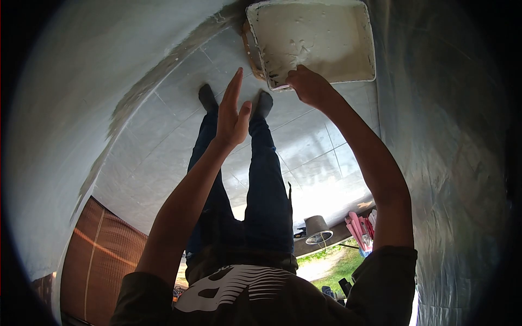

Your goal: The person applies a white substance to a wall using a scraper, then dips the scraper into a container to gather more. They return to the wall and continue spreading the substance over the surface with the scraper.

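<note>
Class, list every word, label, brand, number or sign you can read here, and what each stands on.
None can be read for certain.
Shirt: white print, partly striped; any letters cannot be made out.
Shirt: mark above the print, too small to read.
Tub: no lettering visible.

Left hand (234, 117): open, fingers together
Right hand (311, 87): curled round a pinkish strip (280, 87)
Tray (348, 82): pale liquid (331, 41) inside, beyond right hand
Feet (263, 104): flanking left hand
</note>
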### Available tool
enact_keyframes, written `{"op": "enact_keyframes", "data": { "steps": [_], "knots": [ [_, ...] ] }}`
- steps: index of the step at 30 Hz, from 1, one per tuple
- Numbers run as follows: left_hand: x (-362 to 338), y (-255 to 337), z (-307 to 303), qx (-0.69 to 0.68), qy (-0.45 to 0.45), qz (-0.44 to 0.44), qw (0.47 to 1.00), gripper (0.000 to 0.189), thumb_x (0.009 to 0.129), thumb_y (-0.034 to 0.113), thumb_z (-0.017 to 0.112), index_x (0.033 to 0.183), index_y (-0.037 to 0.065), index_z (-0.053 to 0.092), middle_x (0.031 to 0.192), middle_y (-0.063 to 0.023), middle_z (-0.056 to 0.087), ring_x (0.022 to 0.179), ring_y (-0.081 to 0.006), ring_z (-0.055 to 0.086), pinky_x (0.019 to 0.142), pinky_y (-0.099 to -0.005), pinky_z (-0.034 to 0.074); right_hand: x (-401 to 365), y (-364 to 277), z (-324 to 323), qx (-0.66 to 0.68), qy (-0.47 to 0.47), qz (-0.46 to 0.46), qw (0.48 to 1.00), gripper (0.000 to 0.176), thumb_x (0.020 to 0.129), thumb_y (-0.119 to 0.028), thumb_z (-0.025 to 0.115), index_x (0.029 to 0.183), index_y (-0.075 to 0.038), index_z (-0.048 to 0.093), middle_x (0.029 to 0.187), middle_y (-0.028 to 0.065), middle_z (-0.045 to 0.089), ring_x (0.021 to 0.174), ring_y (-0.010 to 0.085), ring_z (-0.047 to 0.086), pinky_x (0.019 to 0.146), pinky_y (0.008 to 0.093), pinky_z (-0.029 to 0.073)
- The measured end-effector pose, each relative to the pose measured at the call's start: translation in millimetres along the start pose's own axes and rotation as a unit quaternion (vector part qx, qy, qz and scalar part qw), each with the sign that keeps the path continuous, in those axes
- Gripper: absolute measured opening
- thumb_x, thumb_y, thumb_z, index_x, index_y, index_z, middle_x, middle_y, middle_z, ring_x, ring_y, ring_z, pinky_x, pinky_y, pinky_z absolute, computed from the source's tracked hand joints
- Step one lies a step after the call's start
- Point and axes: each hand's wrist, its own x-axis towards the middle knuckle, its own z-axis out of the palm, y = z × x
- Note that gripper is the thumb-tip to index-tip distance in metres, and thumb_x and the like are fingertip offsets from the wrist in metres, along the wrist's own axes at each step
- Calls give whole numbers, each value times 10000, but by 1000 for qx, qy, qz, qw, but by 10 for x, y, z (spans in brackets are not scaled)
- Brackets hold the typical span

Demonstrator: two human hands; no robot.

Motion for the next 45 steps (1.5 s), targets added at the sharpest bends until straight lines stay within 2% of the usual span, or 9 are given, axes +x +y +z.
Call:
{"op": "enact_keyframes", "data": {
  "steps": [7, 10, 12, 17, 19, 29, 37, 41, 45],
  "knots": [
    [10, -41, -90, 2, 3, -2, 1000, 860, 1021, 664, 289, 1587, 18, 252, 1622, -226, 310, 1495, -397, 319, 1219, -473, 261, -130, -178, 186, -61, 83, 16, 995, 56, 865, -44, 618, 897, -36, 663, 979, 104, 646, 1023, 292, 608, 856, 417, 560],
    [37, -60, -105, 3, 9, 2, 1000, 845, 1026, 648, 298, 1588, 20, 250, 1625, -223, 307, 1496, -394, 318, 1221, -471, 257, -201, -197, 190, 12, 198, 70, 978, 35, 895, -61, 613, 888, -28, 617, 963, 142, 634, 1003, 337, 619, 815, 449, 548],
    [9, -80, -99, 4, 9, 0, 1000, 836, 1028, 639, 303, 1589, 22, 249, 1626, -220, 306, 1497, -392, 318, 1222, -470, 256, -209, -239, 204, 148, 293, 214, 920, 81, 941, -79, 589, 917, -6, 613, 927, 188, 641, 933, 410, 634, 791, 494, 529],
    [-8, -100, -46, 10, 4, -3, 1000, 814, 1033, 621, 307, 1592, 32, 251, 1629, -210, 307, 1497, -387, 321, 1222, -468, 256, -212, -307, 253, 285, 261, 326, 863, 182, 967, -123, 559, 1032, 39, 611, 947, 276, 693, 920, 482, 662, 795, 532, 526],
    [-16, -106, -42, 9, 3, -3, 1000, 814, 1033, 622, 306, 1592, 32, 252, 1629, -210, 307, 1497, -387, 320, 1222, -469, 257, -170, -249, 396, 291, 304, 357, 834, 266, 935, -147, 599, 1146, 8, 647, 973, 252, 709, 922, 446, 688, 800, 459, 542],
    [-48, -138, -8, 11, 4, -1, 1000, 791, 1036, 594, 316, 1590, 32, 259, 1624, -212, 315, 1495, -385, 325, 1219, -469, 266, 34, 72, 498, 282, 280, 345, 850, 214, 897, -119, 581, 1033, 40, 623, 960, 303, 690, 950, 490, 666, 843, 533, 527],
    [-33, -124, -26, 18, 6, -1, 1000, 809, 1034, 611, 311, 1587, 22, 260, 1621, -222, 315, 1494, -390, 324, 1219, -467, 264, 99, 165, 492, 318, 236, 323, 860, 266, 898, -193, 645, 1076, -1, 689, 960, 218, 732, 915, 371, 719, 825, 451, 546],
    [-29, -119, -40, 16, 6, -1, 1000, 822, 1032, 623, 307, 1588, 19, 254, 1621, -225, 314, 1495, -390, 322, 1222, -464, 258, 159, 144, 480, 320, 197, 334, 864, 254, 884, -165, 614, 1055, 10, 679, 995, 266, 713, 999, 440, 682, 869, 499, 532],
    [-31, -113, -62, 19, 6, -3, 1000, 825, 1034, 623, 308, 1586, 12, 253, 1621, -226, 313, 1497, -390, 319, 1223, -465, 256, 180, 234, 610, 352, 187, 340, 852, 281, 883, -222, 678, 1040, 11, 698, 884, 158, 732, 817, 263, 703, 766, 399, 538]
  ]
}}
